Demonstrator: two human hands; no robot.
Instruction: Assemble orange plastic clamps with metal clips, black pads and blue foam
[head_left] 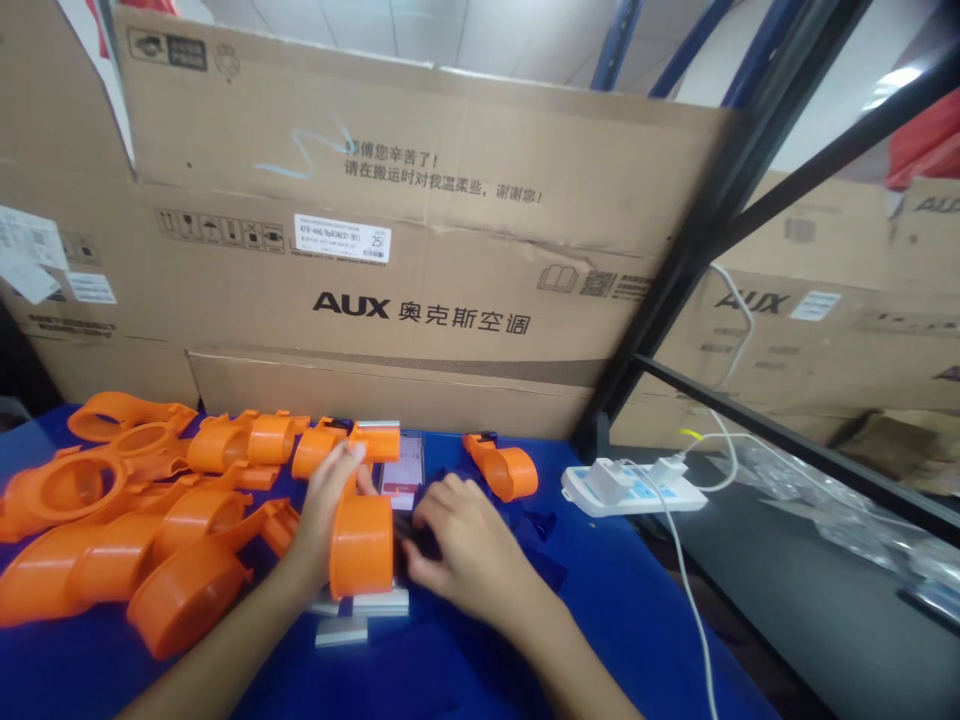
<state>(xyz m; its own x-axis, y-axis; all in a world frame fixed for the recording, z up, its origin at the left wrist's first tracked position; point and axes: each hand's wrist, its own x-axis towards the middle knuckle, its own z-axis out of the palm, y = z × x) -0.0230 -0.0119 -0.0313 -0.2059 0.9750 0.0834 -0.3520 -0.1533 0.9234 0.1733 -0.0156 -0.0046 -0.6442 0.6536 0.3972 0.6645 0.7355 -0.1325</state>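
My left hand point(324, 505) is closed around an orange plastic part with a round ring point(362, 548), its narrower end pointing away from me. Right beside it, my right hand point(469, 545) has its fingers bent and pinched together at a dark piece, which is too blurred to name. Small silver-grey blocks point(342, 631) lie on the cloth under the held part. Just beyond my hands is a small printed box or card point(405, 465). Another orange ring part point(510, 473) with a dark piece at its end rests beyond my right hand.
Several orange ring parts point(187, 595) are heaped on the blue cloth point(622, 600) at the left. A white power strip point(634, 488) with plugs and cables sits at the right, near a black metal frame point(675, 255). A large cardboard box point(450, 260) stands behind.
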